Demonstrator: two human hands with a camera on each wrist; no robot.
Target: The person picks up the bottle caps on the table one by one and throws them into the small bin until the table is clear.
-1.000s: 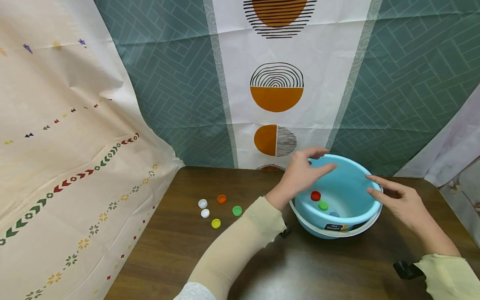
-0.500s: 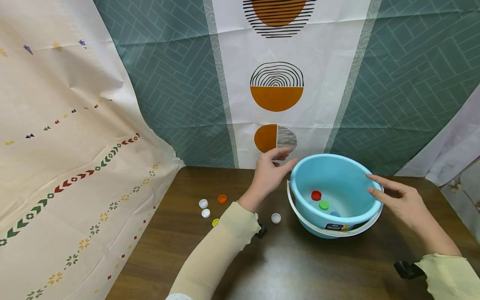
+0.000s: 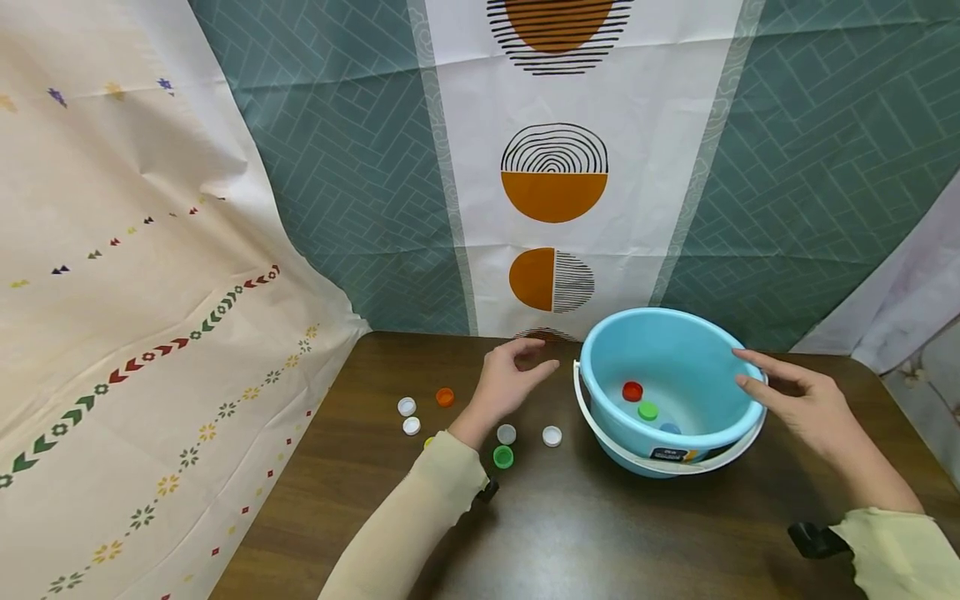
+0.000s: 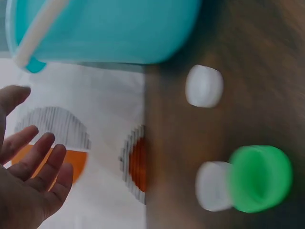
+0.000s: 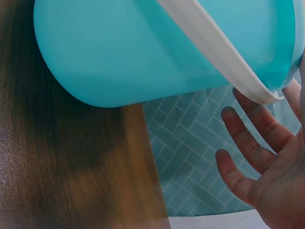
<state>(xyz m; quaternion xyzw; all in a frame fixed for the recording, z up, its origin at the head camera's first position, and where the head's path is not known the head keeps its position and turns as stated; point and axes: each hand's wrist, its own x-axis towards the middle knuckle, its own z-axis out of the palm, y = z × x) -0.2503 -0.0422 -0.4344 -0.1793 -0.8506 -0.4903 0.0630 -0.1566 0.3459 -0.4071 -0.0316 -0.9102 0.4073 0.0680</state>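
A light blue bucket (image 3: 686, 333) with a white handle (image 3: 697, 465) stands at the table's right. My right hand (image 3: 806, 408) holds its right rim, thumb tip over the inside. In the right wrist view, the other fingers (image 5: 238, 138) spread outside, beside the handle's end. A red bottle cap (image 3: 632, 391), a green cap (image 3: 647, 410) and a blue cap (image 3: 670, 428) lie in the bucket. Left of it, my empty left hand (image 3: 501, 385) hovers over the table with loosely bent fingers. Just below are a white cap (image 3: 506, 434), a green cap (image 3: 503, 456) and another white cap (image 3: 552, 436).
Farther left on the brown wooden table (image 3: 352, 500) lie two white caps (image 3: 408, 417), an orange cap (image 3: 445, 397) and a yellow cap (image 3: 429, 442), partly behind the left forearm. A patterned curtain (image 3: 555, 200) hangs behind the table. Cream cloth (image 3: 165, 350) drapes along the left.
My left hand has moved from over the bucket leftward and down toward the caps, uncovering white and green ones. The right hand and bucket have stayed in place.
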